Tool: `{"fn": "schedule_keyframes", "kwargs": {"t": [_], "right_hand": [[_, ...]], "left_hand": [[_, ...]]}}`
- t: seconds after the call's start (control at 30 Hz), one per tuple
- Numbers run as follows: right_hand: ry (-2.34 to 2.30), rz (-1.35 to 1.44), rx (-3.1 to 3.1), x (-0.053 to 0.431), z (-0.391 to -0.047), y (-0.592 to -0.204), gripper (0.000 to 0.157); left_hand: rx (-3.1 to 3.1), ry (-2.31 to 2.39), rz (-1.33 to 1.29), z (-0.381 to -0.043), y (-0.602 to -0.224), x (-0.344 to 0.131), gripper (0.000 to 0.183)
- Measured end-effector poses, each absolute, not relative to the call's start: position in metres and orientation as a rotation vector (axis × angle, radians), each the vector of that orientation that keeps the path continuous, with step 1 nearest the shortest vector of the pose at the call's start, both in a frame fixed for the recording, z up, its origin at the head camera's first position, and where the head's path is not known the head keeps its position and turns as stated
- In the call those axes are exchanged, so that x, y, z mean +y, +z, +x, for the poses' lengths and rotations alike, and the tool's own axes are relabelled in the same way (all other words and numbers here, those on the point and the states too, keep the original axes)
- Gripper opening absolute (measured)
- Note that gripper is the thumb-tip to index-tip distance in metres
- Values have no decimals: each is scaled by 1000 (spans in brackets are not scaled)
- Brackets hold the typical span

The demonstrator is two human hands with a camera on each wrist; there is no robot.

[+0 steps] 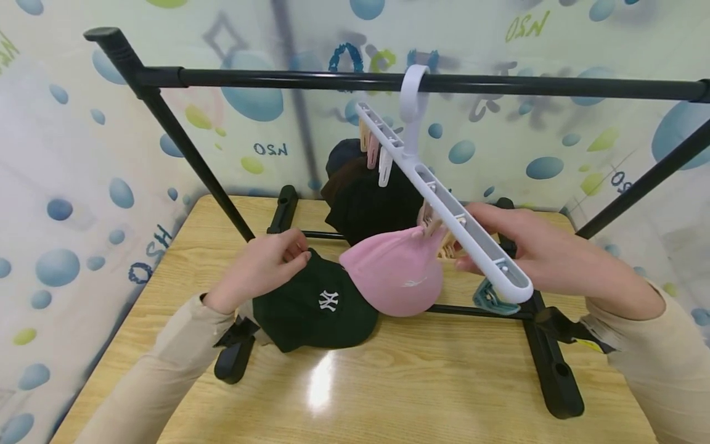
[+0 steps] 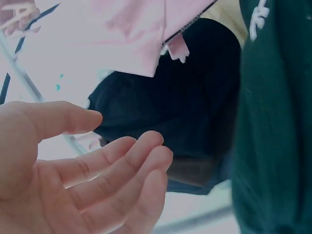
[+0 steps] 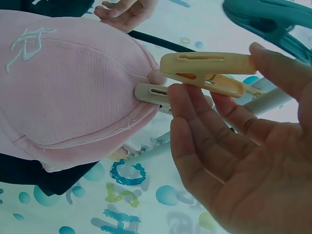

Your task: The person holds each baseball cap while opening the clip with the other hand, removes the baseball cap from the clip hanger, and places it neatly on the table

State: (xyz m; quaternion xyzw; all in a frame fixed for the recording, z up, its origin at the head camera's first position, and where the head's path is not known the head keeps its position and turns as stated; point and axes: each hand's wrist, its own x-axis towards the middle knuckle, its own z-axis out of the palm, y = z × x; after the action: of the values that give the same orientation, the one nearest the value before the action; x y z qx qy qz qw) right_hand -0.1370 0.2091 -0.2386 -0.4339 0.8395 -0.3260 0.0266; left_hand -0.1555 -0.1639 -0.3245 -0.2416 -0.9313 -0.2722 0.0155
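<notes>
A pale lavender clip hanger (image 1: 409,161) hooks over the black rail. On its right half, my right hand (image 1: 535,250) pinches a yellow clothespin (image 3: 204,64) between thumb and fingers. Beside that pin, a pale clothespin (image 3: 147,92) bites the edge of a pink cap (image 1: 402,277), which hangs with its brim to the left. My left hand (image 1: 261,265) holds nothing; its fingers are loosely bent in the left wrist view. Just under its fingertips is a dark green cap (image 1: 302,308) with white embroidered letters, partly covered by the pink cap.
A teal clothespin (image 1: 490,299) hangs at the hanger's near end. Several pale clips hang on its far half, in front of black and brown caps (image 1: 377,200). The rack's black rail (image 1: 277,80) crosses above, and its feet (image 1: 554,370) stand on the wooden table (image 1: 416,382).
</notes>
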Motion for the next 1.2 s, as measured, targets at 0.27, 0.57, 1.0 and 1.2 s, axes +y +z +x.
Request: {"fn": "schedule_keyframes", "kwargs": {"t": [0.27, 0.57, 1.0, 1.2], "right_hand": [[-1051, -1417, 2606, 211, -136, -237, 46], [-1059, -1495, 2609, 209, -137, -237, 44], [-1025, -1525, 2571, 202, -140, -234, 44], [-1054, -1559, 2498, 201, -145, -237, 45]], "left_hand": [[-2852, -803, -911, -156, -318, -143, 7], [-2741, -740, -1166, -163, -305, -113, 22], [-2590, -940, -1495, -170, -293, -74, 34], [-2525, -1084, -1544, -175, -295, -67, 16]]}}
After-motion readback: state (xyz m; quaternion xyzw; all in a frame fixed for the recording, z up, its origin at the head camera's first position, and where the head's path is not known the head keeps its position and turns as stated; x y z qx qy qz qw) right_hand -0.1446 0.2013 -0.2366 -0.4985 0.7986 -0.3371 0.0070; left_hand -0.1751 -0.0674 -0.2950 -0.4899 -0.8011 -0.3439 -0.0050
